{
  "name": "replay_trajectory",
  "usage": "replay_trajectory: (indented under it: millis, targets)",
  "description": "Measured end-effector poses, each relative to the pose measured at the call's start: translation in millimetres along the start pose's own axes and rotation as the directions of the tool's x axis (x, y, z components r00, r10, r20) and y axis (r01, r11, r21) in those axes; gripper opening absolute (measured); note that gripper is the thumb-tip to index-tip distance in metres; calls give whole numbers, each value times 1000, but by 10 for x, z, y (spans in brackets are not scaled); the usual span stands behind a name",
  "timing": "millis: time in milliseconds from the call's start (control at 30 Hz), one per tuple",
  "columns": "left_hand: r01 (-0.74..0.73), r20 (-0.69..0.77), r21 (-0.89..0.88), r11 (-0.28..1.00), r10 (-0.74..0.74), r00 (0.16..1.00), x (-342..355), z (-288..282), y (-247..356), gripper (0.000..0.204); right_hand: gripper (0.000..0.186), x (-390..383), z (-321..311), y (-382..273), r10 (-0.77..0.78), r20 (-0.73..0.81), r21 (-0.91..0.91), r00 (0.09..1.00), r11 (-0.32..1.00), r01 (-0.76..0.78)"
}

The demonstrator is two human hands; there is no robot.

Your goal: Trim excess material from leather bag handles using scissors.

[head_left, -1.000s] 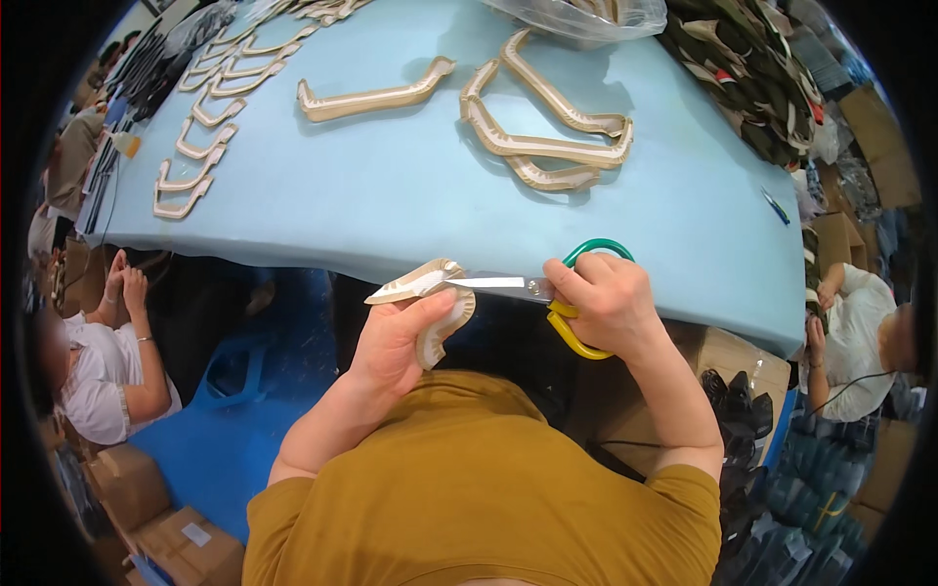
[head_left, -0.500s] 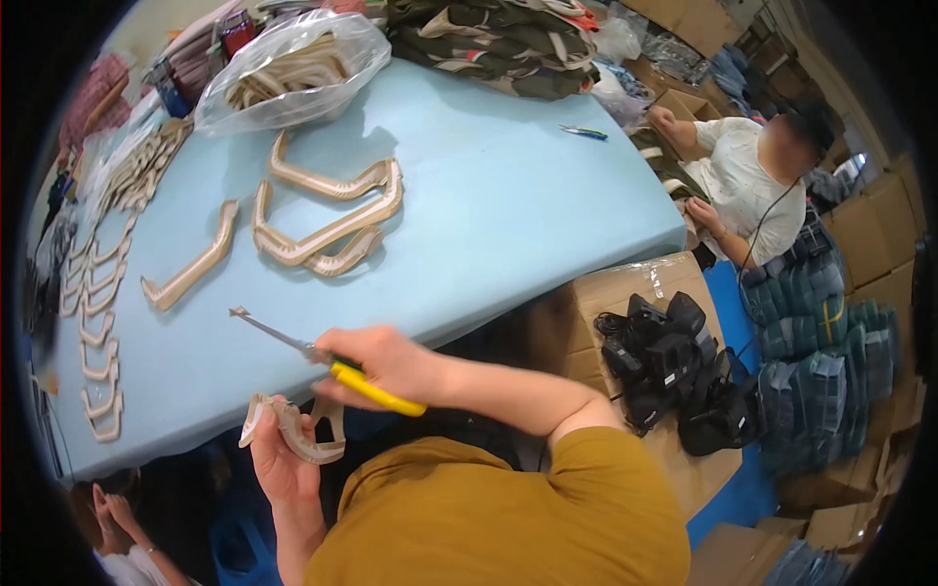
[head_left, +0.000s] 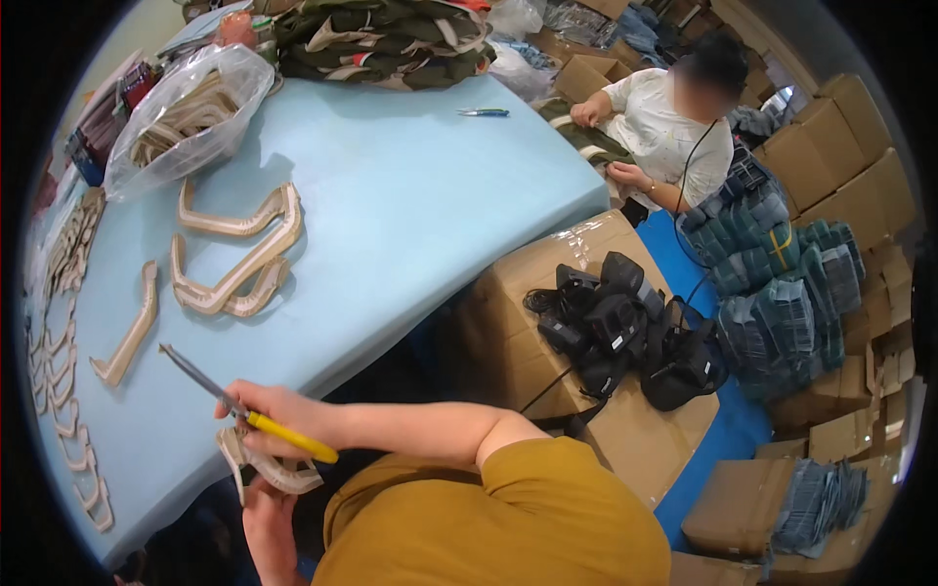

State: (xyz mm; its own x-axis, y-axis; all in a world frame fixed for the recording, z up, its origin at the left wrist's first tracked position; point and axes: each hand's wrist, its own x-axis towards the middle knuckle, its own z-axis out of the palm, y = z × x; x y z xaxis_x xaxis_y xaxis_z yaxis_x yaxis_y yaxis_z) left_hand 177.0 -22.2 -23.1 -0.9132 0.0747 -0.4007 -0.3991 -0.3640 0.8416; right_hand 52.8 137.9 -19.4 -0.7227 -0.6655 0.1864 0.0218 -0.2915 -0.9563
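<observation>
My right hand (head_left: 277,410) is closed round a tool with a yellow handle and long, slim grey metal jaws (head_left: 198,375), which point up and left over the table. Just below it, my left hand (head_left: 268,513) grips a curved cream-and-tan fabric strip (head_left: 291,478) from underneath. The right hand's fingers reach down to the same strip and partly cover it. Similar bent strips (head_left: 244,259) lie overlapping on the table, and a single strip (head_left: 130,327) lies apart to their left.
The pale blue table (head_left: 391,205) carries a plastic bag of strips (head_left: 191,122), dark green garments (head_left: 391,44), rows of strips (head_left: 63,361) and a small cutter (head_left: 484,112). Black devices (head_left: 625,327) lie on a carton (head_left: 537,278) at right. Beyond, a person (head_left: 664,127) handles green cloth.
The view has shifted, so the table appears further left. My right hand with the yellow-handled tool has come down onto the strip, and my left hand now sits lower beneath it.
</observation>
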Motion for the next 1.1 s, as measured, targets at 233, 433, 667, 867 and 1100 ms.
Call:
replay_trajectory:
  millis: [233,433,667,867,1100]
  targets:
    - [-328,-173,567,756,499,849,88,11,399,5,50,-82,-322,-263,221,161,-224,962,957,-182]
    - [-338,42,311,888,343,939,146,86,261,16,43,-72,-24,-347,442,158,-129,883,896,-425]
    - [-307,46,320,896,309,950,93,28,261,12,41,-44,10,-262,436,163,-113,885,900,-422]
    - [-302,64,377,875,301,952,89,30,314,10,36,-32,1,-241,511,154,-123,846,859,-496]
    - [-198,168,385,901,143,975,156,-6,369,8,37,-62,-36,-194,460,204,-216,864,882,-418]
